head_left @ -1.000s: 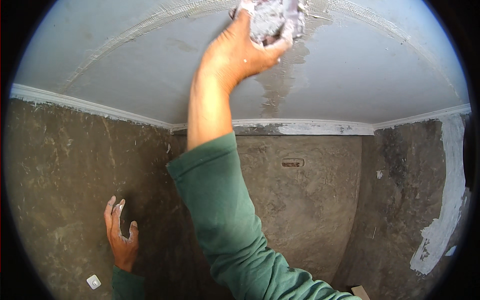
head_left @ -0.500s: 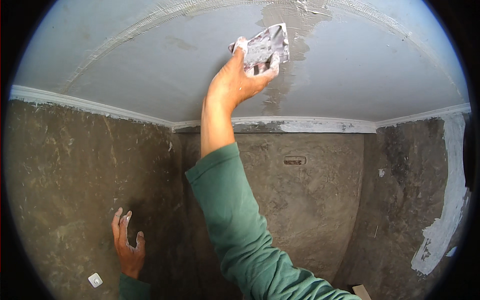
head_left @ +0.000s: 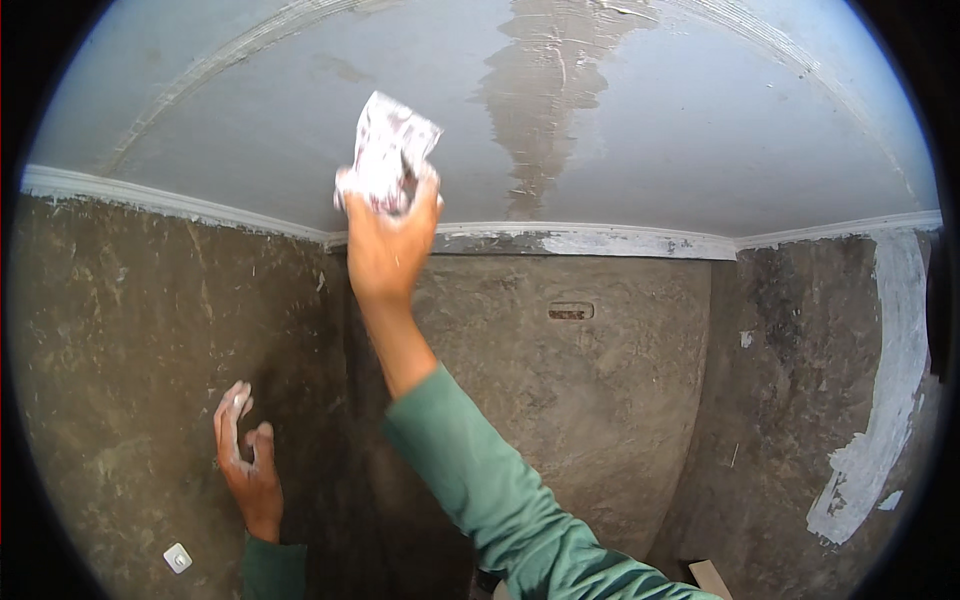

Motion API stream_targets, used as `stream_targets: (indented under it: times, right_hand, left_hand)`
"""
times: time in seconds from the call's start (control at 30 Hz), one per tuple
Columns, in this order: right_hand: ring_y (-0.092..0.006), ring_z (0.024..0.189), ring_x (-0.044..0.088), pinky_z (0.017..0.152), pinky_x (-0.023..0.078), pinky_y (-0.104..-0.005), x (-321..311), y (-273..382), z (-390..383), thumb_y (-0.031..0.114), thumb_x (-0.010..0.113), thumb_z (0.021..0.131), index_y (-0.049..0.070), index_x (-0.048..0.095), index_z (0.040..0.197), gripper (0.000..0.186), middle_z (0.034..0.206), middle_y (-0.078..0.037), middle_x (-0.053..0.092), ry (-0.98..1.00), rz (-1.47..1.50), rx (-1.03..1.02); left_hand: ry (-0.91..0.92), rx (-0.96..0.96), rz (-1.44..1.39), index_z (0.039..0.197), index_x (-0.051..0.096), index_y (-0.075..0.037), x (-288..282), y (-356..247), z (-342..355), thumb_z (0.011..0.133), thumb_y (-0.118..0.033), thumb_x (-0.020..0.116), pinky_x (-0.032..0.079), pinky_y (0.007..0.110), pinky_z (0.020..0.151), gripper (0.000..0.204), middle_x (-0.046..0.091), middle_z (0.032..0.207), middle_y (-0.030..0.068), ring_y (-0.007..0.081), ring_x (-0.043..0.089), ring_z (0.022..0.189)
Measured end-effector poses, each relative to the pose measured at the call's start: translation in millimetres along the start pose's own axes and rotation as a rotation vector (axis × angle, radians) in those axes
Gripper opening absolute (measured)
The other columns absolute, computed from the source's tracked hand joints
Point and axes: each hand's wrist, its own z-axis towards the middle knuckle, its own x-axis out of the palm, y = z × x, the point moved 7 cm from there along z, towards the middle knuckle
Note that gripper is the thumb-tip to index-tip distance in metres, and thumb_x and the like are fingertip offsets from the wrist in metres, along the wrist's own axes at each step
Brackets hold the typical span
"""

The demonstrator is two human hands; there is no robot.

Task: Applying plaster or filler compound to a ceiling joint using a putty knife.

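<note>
My right hand (head_left: 390,240), with plaster on its fingers, grips a flat, plaster-smeared scraper (head_left: 385,140) up against the pale grey ceiling (head_left: 700,120), left of a jagged band of wet beige filler (head_left: 535,90). My left hand (head_left: 249,470) is raised low at the left, in front of the dark rough wall (head_left: 120,350), empty, with white-dusted fingers curved and apart. Whether it touches the wall I cannot tell.
A white cornice (head_left: 180,205) runs along the wall tops. The back wall (head_left: 530,390) has a small recessed slot (head_left: 571,311). A white fitting (head_left: 177,558) sits low on the left, a white paint streak (head_left: 890,360) on the right, a beige board (head_left: 708,578) at the bottom.
My right hand and the scraper have moved down and left from the top centre, away from the filler band, now more fully exposed. My left hand has shifted only slightly.
</note>
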Motion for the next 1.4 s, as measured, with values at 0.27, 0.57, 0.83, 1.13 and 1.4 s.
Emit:
stream_targets:
  times: [0.27, 0.57, 0.83, 1.13, 1.4]
  right_hand:
    - [-0.0176, 0.107, 0.064, 0.088, 0.054, -0.0314, -110.2, -52.7, -70.9, 0.009, 0.083, 0.073, 0.001, 0.059, 0.126, 0.058, 0.116, -0.009, 0.065, 0.638, -0.17, 0.12]
    - [-0.0279, 0.106, 0.067, 0.085, 0.056, -0.0375, -178.4, -53.2, -43.2, 0.032, 0.048, 0.102, 0.001, 0.045, 0.138, 0.048, 0.127, -0.015, 0.062, 0.619, 0.332, 0.703]
    - [-0.0298, 0.099, 0.071, 0.077, 0.06, -0.0355, -192.4, -22.1, 2.7, 0.027, 0.048, 0.106, -0.004, 0.049, 0.135, 0.042, 0.121, -0.018, 0.066, 0.675, 0.056, 0.653]
    - [-0.0129, 0.087, 0.067, 0.073, 0.06, -0.03, -196.0, 97.5, 139.8, 0.007, 0.068, 0.094, 0.0, 0.067, 0.108, 0.016, 0.099, -0.007, 0.072, 0.726, -0.664, -0.185]
    - [-0.0088, 0.08, 0.065, 0.07, 0.055, -0.0241, -158.7, 175.5, 204.7, 0.009, 0.073, 0.093, -0.002, 0.071, 0.108, 0.019, 0.095, -0.005, 0.073, 0.577, -0.693, -0.508]
  left_hand:
    - [0.212, -0.399, -0.61, 0.136, 0.058, 0.0, 113.3, -49.2, -20.1, 0.101, -0.035, 0.059, 0.052, 0.034, 0.092, 0.05, 0.066, 0.124, 0.0127, 0.0221, 0.062, 0.118]
    - [0.276, -0.421, -0.955, 0.13, 0.059, 0.002, 183.8, -85.2, -49.1, 0.1, -0.025, 0.061, 0.052, 0.033, 0.087, 0.04, 0.065, 0.123, 0.0111, 0.0189, 0.063, 0.114]
    - [0.329, -0.495, -1.034, 0.129, 0.061, 0.001, 207.3, -82.2, -92.4, 0.099, -0.021, 0.062, 0.053, 0.035, 0.088, 0.037, 0.065, 0.126, 0.0144, 0.0237, 0.063, 0.116]
    - [0.324, -0.651, -0.971, 0.124, 0.062, -0.001, 195.6, -20.7, -138.1, 0.096, -0.007, 0.063, 0.056, 0.032, 0.08, 0.029, 0.064, 0.127, 0.0128, 0.0196, 0.064, 0.109]
    - [0.307, -0.669, -0.952, 0.123, 0.061, -0.001, 193.6, -4.1, -141.9, 0.096, -0.008, 0.063, 0.057, 0.032, 0.078, 0.028, 0.063, 0.128, 0.0131, 0.02, 0.065, 0.107]
